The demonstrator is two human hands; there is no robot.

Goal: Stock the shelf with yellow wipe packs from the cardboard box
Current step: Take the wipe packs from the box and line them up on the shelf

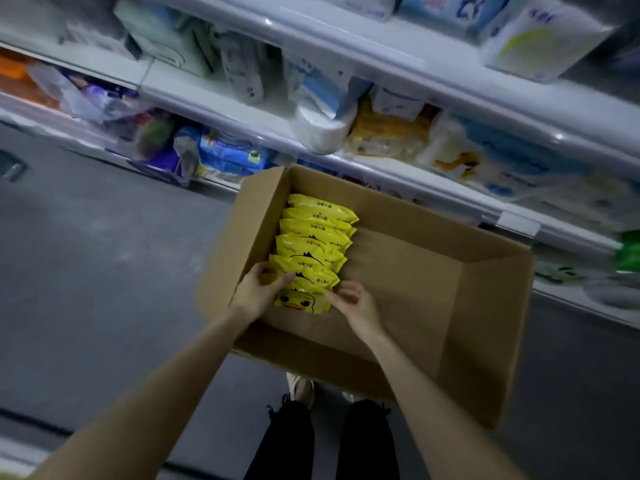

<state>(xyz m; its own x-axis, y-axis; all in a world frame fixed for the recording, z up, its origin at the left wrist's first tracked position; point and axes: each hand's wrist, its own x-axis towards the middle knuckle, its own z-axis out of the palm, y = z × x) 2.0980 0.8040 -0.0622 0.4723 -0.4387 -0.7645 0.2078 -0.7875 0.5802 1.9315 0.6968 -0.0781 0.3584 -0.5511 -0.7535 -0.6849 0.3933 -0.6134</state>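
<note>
Left hand (pixel 258 293) in box (pixel 485 327), seemingly gripping pack (pixel 310 283)

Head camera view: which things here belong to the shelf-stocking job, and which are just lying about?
In the job: yellow wipe packs, cardboard box, shelf, left hand, right hand.
Just there: white paper rolls, blue packs, green item.

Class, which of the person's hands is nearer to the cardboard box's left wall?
Left. The left hand is right beside the left wall, at the left end of the yellow packs. The right hand is farther inside the box, at the packs' right end.
</note>
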